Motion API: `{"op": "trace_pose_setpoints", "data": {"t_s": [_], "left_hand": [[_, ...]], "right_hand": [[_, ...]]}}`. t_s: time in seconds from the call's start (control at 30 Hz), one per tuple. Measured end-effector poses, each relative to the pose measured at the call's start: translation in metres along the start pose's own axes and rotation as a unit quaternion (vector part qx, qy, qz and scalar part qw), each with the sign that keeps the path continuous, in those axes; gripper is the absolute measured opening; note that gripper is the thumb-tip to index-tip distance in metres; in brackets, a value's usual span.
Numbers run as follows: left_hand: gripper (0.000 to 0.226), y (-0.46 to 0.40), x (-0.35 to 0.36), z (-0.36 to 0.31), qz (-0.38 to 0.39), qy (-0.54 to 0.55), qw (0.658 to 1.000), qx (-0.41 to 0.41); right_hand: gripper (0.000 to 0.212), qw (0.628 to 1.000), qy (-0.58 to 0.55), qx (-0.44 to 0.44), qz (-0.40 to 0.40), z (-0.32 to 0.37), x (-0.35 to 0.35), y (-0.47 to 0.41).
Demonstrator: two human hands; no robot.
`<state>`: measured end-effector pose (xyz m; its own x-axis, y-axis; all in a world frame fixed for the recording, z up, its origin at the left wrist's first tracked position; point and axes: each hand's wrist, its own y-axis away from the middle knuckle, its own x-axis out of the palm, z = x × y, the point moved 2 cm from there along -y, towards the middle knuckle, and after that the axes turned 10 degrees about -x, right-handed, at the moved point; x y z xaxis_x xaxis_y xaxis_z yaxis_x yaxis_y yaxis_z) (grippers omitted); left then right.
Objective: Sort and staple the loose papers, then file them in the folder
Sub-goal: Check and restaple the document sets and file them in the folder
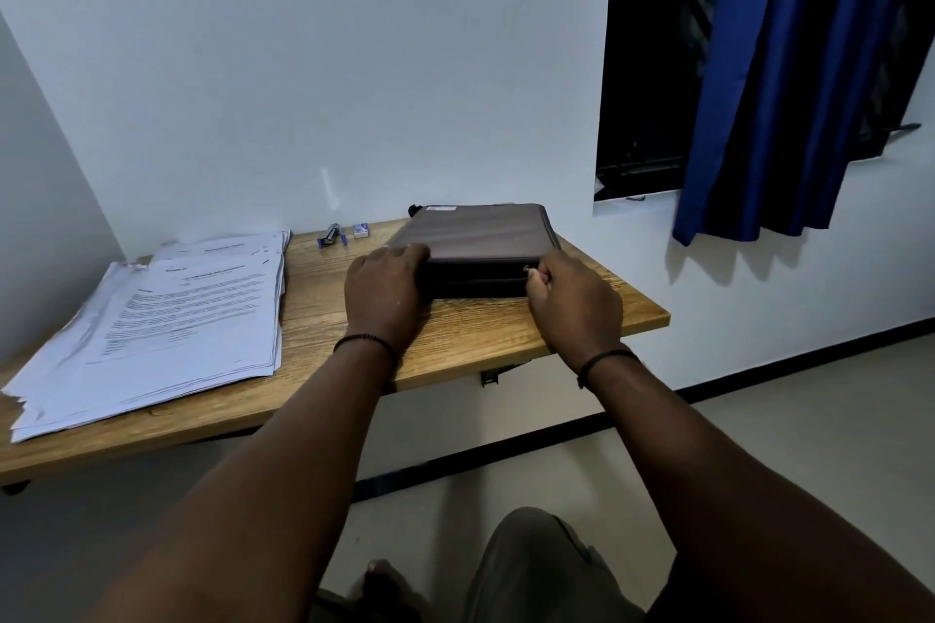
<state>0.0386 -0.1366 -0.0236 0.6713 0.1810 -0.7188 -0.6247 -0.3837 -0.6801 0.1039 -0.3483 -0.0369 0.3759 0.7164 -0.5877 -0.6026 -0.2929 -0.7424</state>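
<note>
Brown fabric folder [480, 230] lies flat; left hand [387, 291] grips its near corner. Right hand [574, 301] pinches the metal zip pull [527, 270].

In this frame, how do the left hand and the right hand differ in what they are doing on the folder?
The left hand rests over the near left corner of the zipped folder, fingers curled over its top edge, while the right hand sits at the near right corner. The left hand holds the folder's body; the right hand pinches the small metal zipper pull. Both wrists wear a dark band, and both hands touch the folder's near side.
</note>
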Motion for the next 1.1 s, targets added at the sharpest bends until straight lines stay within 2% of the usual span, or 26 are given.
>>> {"op": "trace_pose_setpoints", "data": {"t_s": [0.1,0.27,0.4,0.5,0.6,0.67,0.83,0.97,1.1], "left_hand": [[0.041,-0.002,0.000,0.005,-0.002,-0.003,1.000,-0.018],[0.035,-0.002,0.000,0.008,0.004,0.013,1.000,0.008],[0.041,0.001,0.002,-0.003,0.039,0.028,0.995,0.091],[0.045,0.004,0.000,-0.024,0.095,0.033,0.983,0.156],[0.048,0.004,0.001,-0.030,0.150,0.049,0.972,0.176],[0.049,0.004,0.001,-0.027,0.167,0.069,0.968,0.173],[0.045,0.011,-0.007,-0.027,0.111,0.145,0.961,0.206],[0.045,0.015,-0.011,-0.025,0.109,0.223,0.944,0.216],[0.062,0.014,-0.012,-0.028,0.114,0.195,0.957,0.183]], "right_hand": [[0.017,1.000,-0.003,0.025,0.003,-0.010,-0.002,-0.003],[0.021,0.989,-0.032,0.085,0.114,-0.028,-0.004,-0.019],[0.024,0.975,-0.081,0.047,0.202,-0.029,-0.004,-0.019],[0.023,0.960,-0.136,0.005,0.244,-0.012,0.005,-0.014],[0.025,0.962,-0.150,-0.012,0.227,-0.001,0.013,-0.015],[0.024,0.973,-0.111,-0.010,0.202,-0.006,0.014,-0.020],[0.025,0.988,-0.014,0.023,0.152,-0.030,0.018,-0.037],[0.028,0.985,-0.048,0.084,0.146,-0.057,0.013,-0.045],[0.029,0.982,-0.056,0.072,0.168,-0.058,0.012,-0.043]]}}
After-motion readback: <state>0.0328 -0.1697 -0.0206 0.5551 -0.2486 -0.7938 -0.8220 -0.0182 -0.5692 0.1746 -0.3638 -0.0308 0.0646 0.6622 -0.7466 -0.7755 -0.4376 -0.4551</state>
